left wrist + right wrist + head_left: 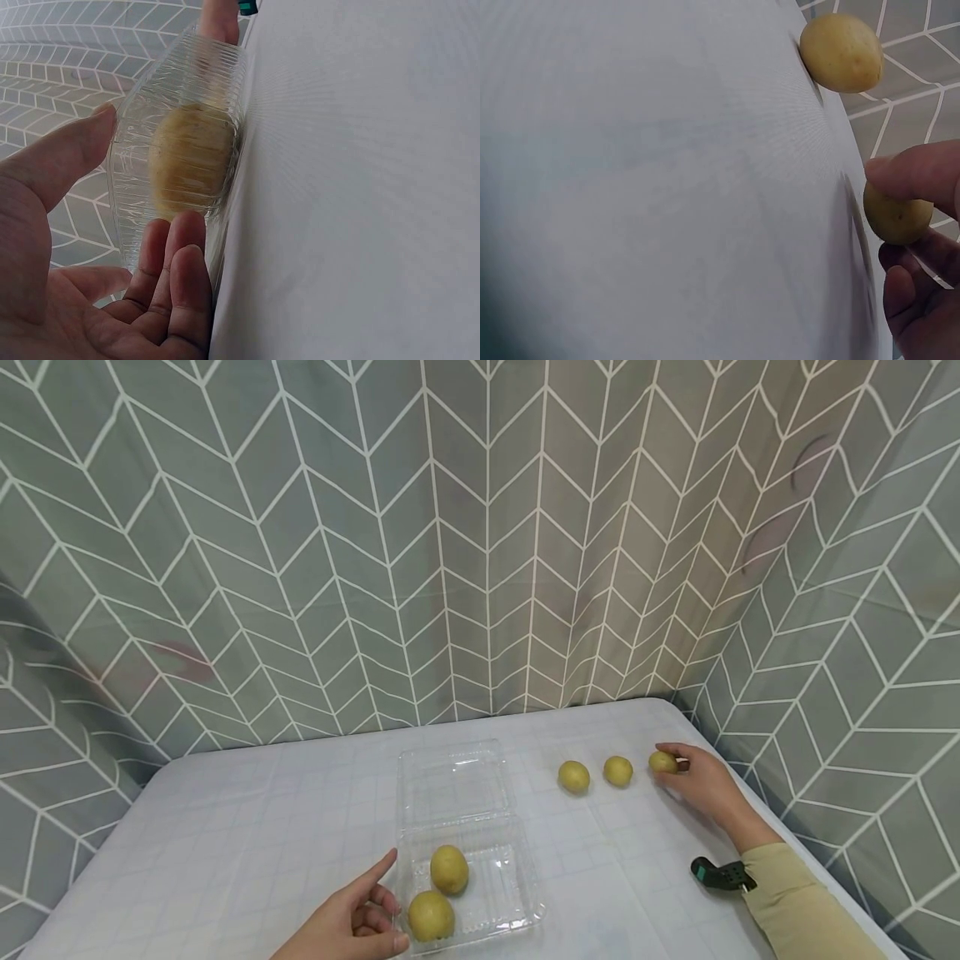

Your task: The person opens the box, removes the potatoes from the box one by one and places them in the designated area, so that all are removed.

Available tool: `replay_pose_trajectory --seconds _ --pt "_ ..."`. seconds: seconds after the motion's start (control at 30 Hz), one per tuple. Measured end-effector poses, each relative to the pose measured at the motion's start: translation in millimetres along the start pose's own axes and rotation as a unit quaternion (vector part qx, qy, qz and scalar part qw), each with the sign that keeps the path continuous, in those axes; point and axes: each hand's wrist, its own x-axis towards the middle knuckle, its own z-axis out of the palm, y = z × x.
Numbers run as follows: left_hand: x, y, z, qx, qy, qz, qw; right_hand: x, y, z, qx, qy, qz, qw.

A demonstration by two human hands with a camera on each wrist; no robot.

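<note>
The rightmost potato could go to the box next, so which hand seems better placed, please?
Probably the right hand: it holds that potato, while the left hand is beside the box, across the table.

My bench [225, 852] has a white cloth [315, 802] over it, and there's grey-green curtain [375, 527] with white zigzag lines behind it and along both sides, kinda brownish above its far right corner.
</note>
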Motion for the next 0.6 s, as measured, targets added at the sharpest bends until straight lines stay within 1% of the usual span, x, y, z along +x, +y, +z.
replay_pose_trajectory --seconds 0.2,0.37,0.6 --pt "0.2 0.6 0.1 0.002 -0.001 0.0 1.0 0.3 3.8 1.9 -0.007 -0.007 0.001 0.9999" --pt "0.2 0.4 0.1 0.008 0.001 0.002 1.0 1.5 7.6 3.9 -0.007 -0.014 0.01 0.9998" --pt "0.5 -0.7 -0.5 0.013 -0.001 0.006 0.9999 1.8 8.8 4.8 0.005 -0.016 0.02 0.9996"
